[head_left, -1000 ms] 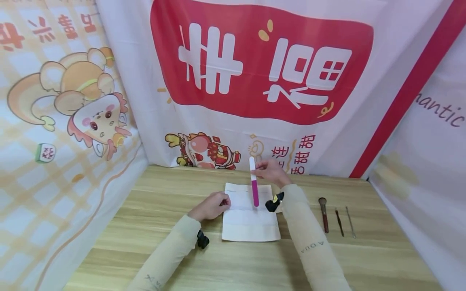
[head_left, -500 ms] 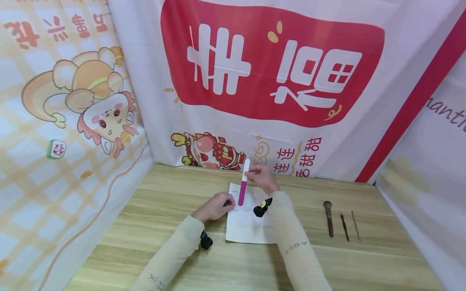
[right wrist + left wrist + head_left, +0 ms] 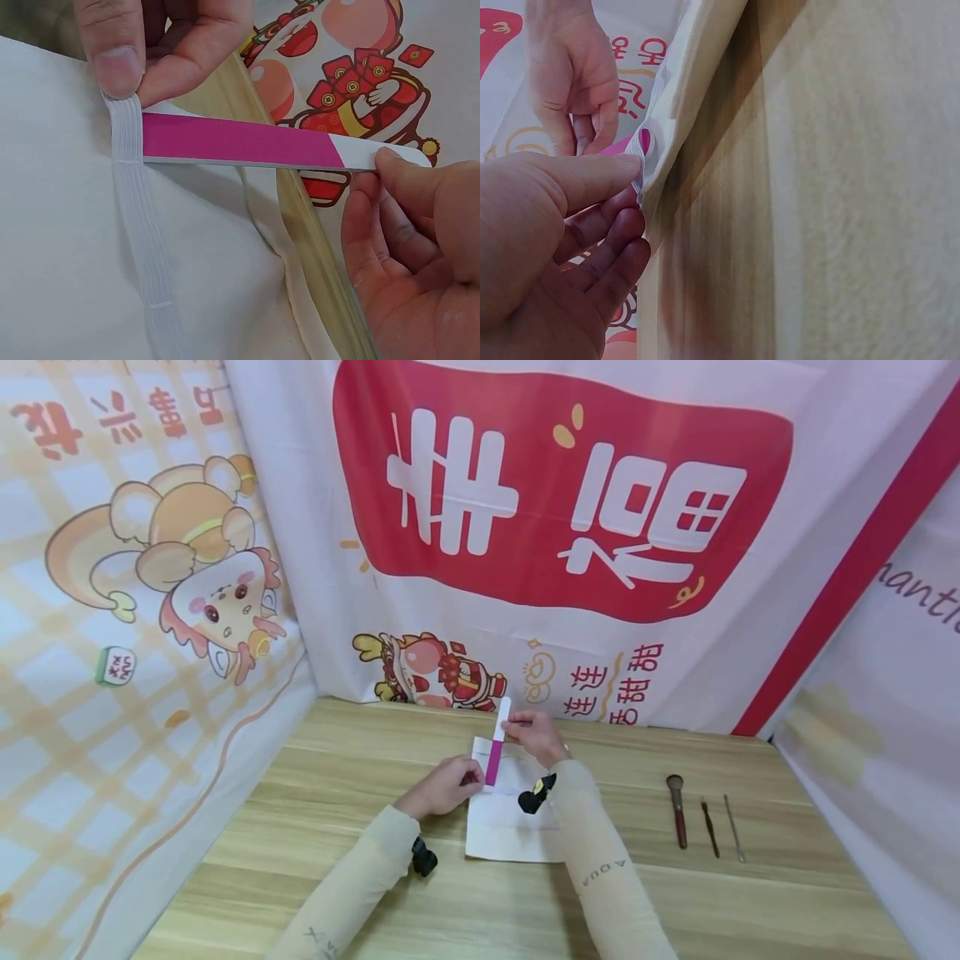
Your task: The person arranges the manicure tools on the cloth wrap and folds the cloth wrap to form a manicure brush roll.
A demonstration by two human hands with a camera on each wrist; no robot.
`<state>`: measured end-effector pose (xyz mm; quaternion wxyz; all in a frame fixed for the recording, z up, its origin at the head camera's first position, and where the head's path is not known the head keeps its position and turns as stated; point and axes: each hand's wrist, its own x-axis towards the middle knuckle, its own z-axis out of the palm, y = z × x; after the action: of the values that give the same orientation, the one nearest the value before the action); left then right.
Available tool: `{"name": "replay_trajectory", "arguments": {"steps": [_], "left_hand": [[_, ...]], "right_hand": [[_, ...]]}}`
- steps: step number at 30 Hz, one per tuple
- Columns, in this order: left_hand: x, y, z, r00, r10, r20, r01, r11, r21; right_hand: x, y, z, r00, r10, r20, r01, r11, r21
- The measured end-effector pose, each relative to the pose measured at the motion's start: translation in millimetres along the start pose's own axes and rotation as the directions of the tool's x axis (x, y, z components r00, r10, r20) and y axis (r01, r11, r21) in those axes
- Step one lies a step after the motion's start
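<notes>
well, if tilted, the flat magenta-and-white strip (image 3: 244,144) the right hand (image 3: 442,221) pinches could snag the white ribbed elastic (image 3: 142,217) the left hand (image 3: 446,783) pinches; the strip's tip seems hidden.

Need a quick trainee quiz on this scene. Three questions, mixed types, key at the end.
1. True or false: the right hand pinches the pink-and-white strip by its white end.
2. What does the left hand pinch? A. the right sleeve; B. the elastic band; C. the backdrop.
3. How many tools lie on the table, right of the white cloth?

Key: 1. True. 2. B. 3. Three.
</notes>
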<state>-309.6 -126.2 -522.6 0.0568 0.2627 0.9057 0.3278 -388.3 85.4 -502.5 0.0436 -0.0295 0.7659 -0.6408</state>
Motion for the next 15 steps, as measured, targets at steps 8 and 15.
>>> {"name": "replay_trajectory", "arguments": {"steps": [8,15], "left_hand": [[0.9,0.9,0.6,1.0,-0.007,-0.001,0.007,1.0,-0.025],[-0.8,-0.9,2.2,0.999,0.035,-0.029,-0.035,0.999,-0.002]], "right_hand": [[-9.1,4.3,3.5,0.998,0.066,0.025,-0.065,0.997,-0.035],[-15.2,14.4,7.4,0.995,0.054,0.084,-0.048,0.996,-0.072]]}}
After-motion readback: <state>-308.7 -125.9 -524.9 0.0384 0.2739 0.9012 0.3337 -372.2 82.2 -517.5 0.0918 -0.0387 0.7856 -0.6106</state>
